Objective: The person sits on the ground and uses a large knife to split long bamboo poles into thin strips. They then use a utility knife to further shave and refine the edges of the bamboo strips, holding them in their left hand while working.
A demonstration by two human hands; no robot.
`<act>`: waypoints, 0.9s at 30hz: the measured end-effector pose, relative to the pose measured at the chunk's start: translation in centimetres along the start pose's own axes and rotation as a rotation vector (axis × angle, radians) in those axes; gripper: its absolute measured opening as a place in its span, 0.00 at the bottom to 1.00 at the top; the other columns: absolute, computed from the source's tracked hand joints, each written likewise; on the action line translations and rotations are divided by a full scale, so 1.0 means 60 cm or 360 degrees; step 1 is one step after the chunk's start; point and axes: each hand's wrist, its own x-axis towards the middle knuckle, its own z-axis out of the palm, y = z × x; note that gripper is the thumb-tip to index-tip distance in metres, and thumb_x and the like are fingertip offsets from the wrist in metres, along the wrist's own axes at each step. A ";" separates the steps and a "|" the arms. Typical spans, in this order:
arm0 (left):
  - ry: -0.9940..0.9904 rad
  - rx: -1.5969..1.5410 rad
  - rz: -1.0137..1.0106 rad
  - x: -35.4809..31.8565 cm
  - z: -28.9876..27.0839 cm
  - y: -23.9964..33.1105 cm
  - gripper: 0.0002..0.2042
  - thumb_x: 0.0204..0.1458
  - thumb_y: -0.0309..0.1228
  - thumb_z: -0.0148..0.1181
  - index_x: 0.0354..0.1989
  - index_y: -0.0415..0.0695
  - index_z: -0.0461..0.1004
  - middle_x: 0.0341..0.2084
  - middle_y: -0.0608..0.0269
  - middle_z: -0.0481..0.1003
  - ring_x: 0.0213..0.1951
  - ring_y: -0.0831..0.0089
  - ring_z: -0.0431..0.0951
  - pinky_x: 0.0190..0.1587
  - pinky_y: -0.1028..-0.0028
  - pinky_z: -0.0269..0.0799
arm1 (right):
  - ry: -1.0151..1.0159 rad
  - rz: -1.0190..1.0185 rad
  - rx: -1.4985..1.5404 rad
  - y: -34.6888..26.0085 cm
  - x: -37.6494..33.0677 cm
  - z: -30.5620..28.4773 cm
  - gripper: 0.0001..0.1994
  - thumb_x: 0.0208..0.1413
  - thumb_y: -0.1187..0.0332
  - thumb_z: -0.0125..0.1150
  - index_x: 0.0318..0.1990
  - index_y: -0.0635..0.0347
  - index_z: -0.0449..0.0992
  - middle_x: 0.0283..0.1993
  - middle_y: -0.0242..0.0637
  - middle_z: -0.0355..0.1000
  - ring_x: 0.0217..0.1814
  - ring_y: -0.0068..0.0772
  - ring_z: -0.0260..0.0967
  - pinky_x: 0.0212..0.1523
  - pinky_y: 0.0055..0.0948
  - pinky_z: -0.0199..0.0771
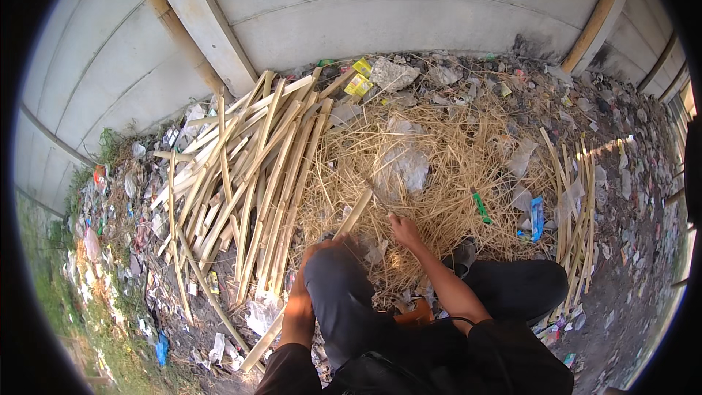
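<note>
A split bamboo strip (355,213) slants up past my raised left knee, its lower end showing beside my left forearm. My left hand (314,251) is closed around it, with the fingers partly hidden by the knee. In my right hand (404,231) is a knife, gripped in a fist. Its thin dark blade (379,198) points up and left, close to the strip's upper end. I cannot tell whether the blade touches the strip. Beneath both lies a heap of pale bamboo shavings (446,150).
Left of the shavings lies a large pile of split bamboo strips (256,168). Thinner strips (574,212) lie at the right. A green-handled tool (481,207) and a blue wrapper (537,219) rest on the shavings' right side. A concrete wall (395,11) stands behind; litter covers the ground.
</note>
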 end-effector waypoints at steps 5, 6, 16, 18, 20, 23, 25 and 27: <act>-0.0610 0.0013 -0.0030 0.046 -0.141 0.090 0.39 0.64 0.71 0.47 0.36 0.39 0.79 0.27 0.57 0.77 0.34 0.63 0.79 0.45 0.63 0.75 | 0.0269 -0.0154 0.0134 -0.037 -0.006 -0.014 0.36 0.73 0.37 0.46 0.21 0.59 0.68 0.17 0.32 0.61 0.19 0.31 0.61 0.27 0.42 0.62; -0.0965 0.0049 -0.0355 0.098 -0.158 0.073 0.42 0.64 0.74 0.41 0.33 0.38 0.77 0.27 0.58 0.77 0.34 0.65 0.79 0.44 0.63 0.77 | 0.0305 -0.0256 0.0231 -0.061 -0.013 -0.007 0.35 0.73 0.37 0.47 0.22 0.59 0.68 0.17 0.32 0.61 0.19 0.30 0.61 0.26 0.41 0.62; -0.0997 0.0489 -0.0408 0.193 -0.273 0.227 0.38 0.64 0.70 0.48 0.33 0.39 0.76 0.23 0.58 0.77 0.24 0.65 0.79 0.29 0.62 0.77 | 0.0410 -0.0309 0.0616 -0.074 -0.056 -0.052 0.28 0.74 0.47 0.50 0.26 0.60 0.66 0.21 0.33 0.59 0.22 0.30 0.54 0.29 0.43 0.57; -0.0893 0.0420 -0.0389 0.191 -0.296 0.248 0.38 0.64 0.69 0.50 0.34 0.37 0.77 0.24 0.57 0.78 0.25 0.65 0.80 0.30 0.63 0.79 | 0.0482 -0.0409 0.0734 -0.073 -0.057 -0.051 0.27 0.75 0.49 0.49 0.26 0.60 0.67 0.20 0.31 0.59 0.21 0.28 0.52 0.27 0.41 0.56; -0.0805 0.0380 -0.0281 0.187 -0.317 0.300 0.37 0.64 0.67 0.53 0.36 0.34 0.78 0.27 0.54 0.81 0.26 0.64 0.83 0.31 0.64 0.82 | 0.0546 -0.0454 0.0912 -0.063 -0.057 -0.062 0.26 0.76 0.49 0.49 0.27 0.57 0.66 0.20 0.29 0.56 0.21 0.25 0.51 0.26 0.38 0.55; -0.0626 0.0322 -0.0200 0.177 -0.334 0.371 0.39 0.65 0.67 0.52 0.33 0.33 0.78 0.26 0.51 0.81 0.25 0.61 0.85 0.28 0.61 0.83 | 0.0592 -0.0517 0.1220 -0.076 -0.072 -0.086 0.25 0.77 0.46 0.47 0.28 0.52 0.63 0.20 0.25 0.53 0.20 0.21 0.50 0.24 0.33 0.55; -0.0571 0.0248 -0.0002 0.152 -0.344 0.434 0.41 0.67 0.66 0.49 0.31 0.30 0.77 0.21 0.52 0.79 0.23 0.60 0.86 0.24 0.63 0.83 | 0.0700 -0.0578 0.1363 -0.089 -0.089 -0.116 0.25 0.77 0.46 0.46 0.29 0.52 0.62 0.21 0.26 0.52 0.21 0.20 0.51 0.25 0.31 0.54; -0.0532 0.0150 0.0155 0.122 -0.349 0.490 0.42 0.67 0.66 0.47 0.30 0.28 0.76 0.18 0.51 0.78 0.21 0.60 0.86 0.21 0.64 0.83 | 0.0806 -0.0773 0.1478 -0.101 -0.095 -0.144 0.25 0.78 0.47 0.45 0.29 0.54 0.64 0.20 0.26 0.53 0.20 0.19 0.50 0.23 0.29 0.52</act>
